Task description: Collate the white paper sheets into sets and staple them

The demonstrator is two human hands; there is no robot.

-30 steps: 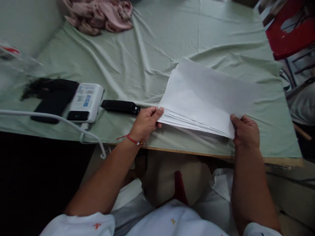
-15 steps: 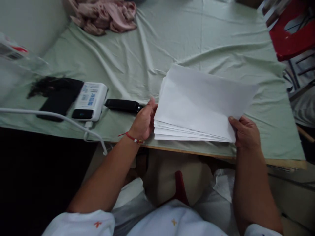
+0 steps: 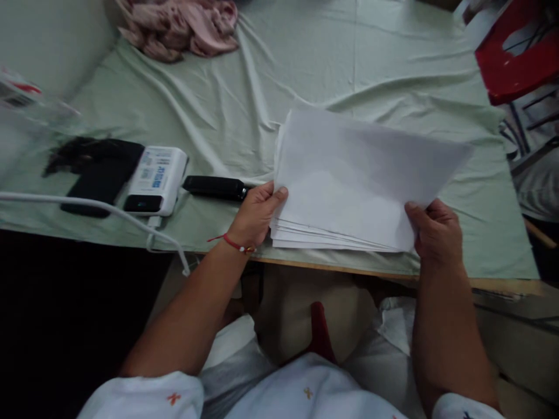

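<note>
Several white paper sheets [image 3: 349,174] lie loosely stacked near the front edge of the table, their lower edges slightly fanned. My left hand [image 3: 257,215] grips the stack's left edge, thumb on top and fingers underneath. At the right side, my right hand [image 3: 437,233] pinches the sheets with its thumb on top; its other fingers are curled and partly hidden. The upper right corner of the paper is lifted off the cloth. Just left of my left hand lies a black cylindrical object [image 3: 213,187], its right end close to my fingers.
A pale green cloth [image 3: 305,64] covers the table. On the left are a white power bank [image 3: 157,174] with a cable [image 3: 87,201] and a black flat item [image 3: 98,186]. Pink crumpled fabric [image 3: 183,26] lies at the back. A red stool [image 3: 515,58] stands at far right.
My left thumb has come over the paper's left edge and now presses on top. The top sheets have spread further right, with their right corner raised.
</note>
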